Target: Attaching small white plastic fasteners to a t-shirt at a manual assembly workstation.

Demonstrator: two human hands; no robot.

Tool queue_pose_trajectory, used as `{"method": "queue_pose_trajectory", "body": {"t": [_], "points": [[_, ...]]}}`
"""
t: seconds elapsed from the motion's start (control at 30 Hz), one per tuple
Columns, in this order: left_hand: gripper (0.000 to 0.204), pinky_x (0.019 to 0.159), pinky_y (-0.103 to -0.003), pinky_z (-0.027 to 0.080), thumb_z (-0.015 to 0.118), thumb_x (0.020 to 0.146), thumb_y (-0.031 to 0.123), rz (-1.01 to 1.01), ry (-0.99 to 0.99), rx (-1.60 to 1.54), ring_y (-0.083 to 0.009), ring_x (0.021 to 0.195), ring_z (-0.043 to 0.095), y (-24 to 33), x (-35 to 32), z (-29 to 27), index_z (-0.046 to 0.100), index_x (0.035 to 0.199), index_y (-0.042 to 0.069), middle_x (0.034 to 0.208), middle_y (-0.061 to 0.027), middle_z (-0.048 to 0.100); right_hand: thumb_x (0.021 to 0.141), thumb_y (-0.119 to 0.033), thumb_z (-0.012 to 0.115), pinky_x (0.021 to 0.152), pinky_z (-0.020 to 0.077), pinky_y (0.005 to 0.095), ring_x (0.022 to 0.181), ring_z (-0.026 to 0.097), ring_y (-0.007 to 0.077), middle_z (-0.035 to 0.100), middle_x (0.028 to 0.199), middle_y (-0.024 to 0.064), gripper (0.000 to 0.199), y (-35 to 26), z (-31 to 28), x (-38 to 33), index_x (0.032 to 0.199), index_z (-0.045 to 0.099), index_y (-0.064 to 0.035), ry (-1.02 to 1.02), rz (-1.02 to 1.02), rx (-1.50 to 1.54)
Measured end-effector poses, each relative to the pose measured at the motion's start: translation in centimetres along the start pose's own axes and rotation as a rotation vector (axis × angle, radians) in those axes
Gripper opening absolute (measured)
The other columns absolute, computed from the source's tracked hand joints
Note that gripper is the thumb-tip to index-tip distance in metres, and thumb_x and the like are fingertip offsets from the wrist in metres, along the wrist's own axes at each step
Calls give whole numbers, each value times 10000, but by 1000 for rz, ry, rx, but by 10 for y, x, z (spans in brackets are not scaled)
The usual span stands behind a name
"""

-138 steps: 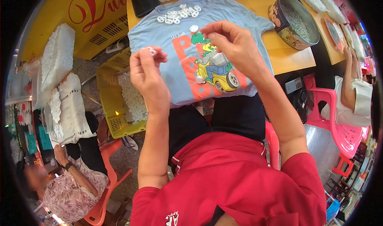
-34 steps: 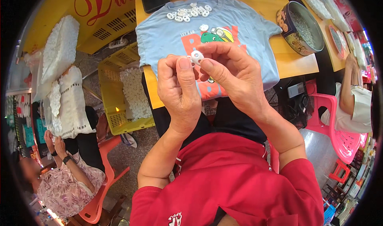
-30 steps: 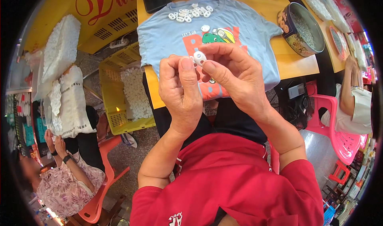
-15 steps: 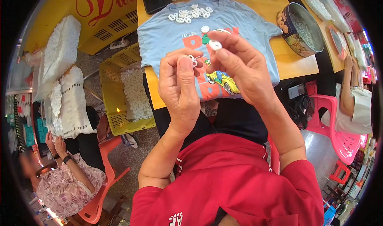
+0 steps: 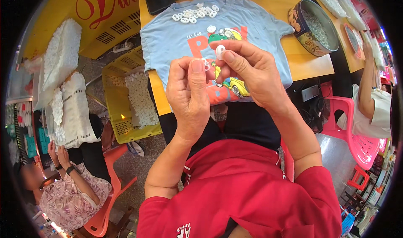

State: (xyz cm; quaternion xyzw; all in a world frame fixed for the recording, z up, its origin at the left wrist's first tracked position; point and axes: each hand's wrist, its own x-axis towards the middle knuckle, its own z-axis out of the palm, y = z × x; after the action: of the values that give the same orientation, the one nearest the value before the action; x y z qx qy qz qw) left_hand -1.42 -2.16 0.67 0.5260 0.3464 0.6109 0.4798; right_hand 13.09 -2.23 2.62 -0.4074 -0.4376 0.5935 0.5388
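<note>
I note left hand (image 5: pixel 189 94) raised, thumb uppermost, pinching a small white part (image 5: pixel 206 64); right hand (image 5: pixel 259 72), angled inward just beside it, grasps a white oval piece (image 5: pixel 220 52) at its fingertips. Blue shirt (image 5: pixel 166 42) lies beneath both.

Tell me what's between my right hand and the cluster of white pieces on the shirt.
In the head view, one loose white piece lies on the blue shirt, beside its green print, between your right hand and the cluster.

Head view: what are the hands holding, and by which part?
The left hand pinches a small white plastic-looking piece by its left side; the right hand, a small white oval plastic-looking piece by its right edge.
</note>
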Motion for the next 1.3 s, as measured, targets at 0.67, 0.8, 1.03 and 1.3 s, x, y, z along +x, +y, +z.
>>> {"method": "queue_pose_trajectory", "body": {"t": [0.67, 0.8, 1.03, 1.3], "points": [[178, 634, -218, 418, 489, 1006, 178, -34, 41, 54, -70, 681, 500, 0, 1, 1, 523, 916, 28, 769, -20, 552, 950, -116, 581, 691, 503, 221, 720, 596, 84, 642, 894, 66, 277, -5, 7, -5, 1186, 586, 31, -8, -27, -27], [170, 635, -213, 426, 494, 1004, 172, -26, 43, 84, -68, 683, 508, -1, 0, 0, 523, 923, 25, 775, -22, 553, 950, -116, 582, 694, 509, 229, 717, 600, 89, 635, 871, 60, 280, -8, 7, -6, 1185, 587, 35, -12, -23, -34], [164, 610, -226, 463, 521, 986, 146, 36, 26, 121, -78, 697, 577, -8, 2, -2, 522, 915, -2, 769, -28, 569, 950, -122, 582, 698, 517, 244, 719, 602, 94, 627, 857, 57, 273, -9, 6, -5, 1175, 598, 31, 7, -16, -45], [158, 606, -229, 463, 520, 985, 137, 42, 22, 144, -80, 684, 575, -7, 2, -3, 523, 917, -6, 769, -32, 571, 952, -121, 577, 707, 509, 244, 729, 602, 95, 623, 848, 52, 264, -8, 7, -5, 1166, 602, 32, -1, -63, -99]]}}
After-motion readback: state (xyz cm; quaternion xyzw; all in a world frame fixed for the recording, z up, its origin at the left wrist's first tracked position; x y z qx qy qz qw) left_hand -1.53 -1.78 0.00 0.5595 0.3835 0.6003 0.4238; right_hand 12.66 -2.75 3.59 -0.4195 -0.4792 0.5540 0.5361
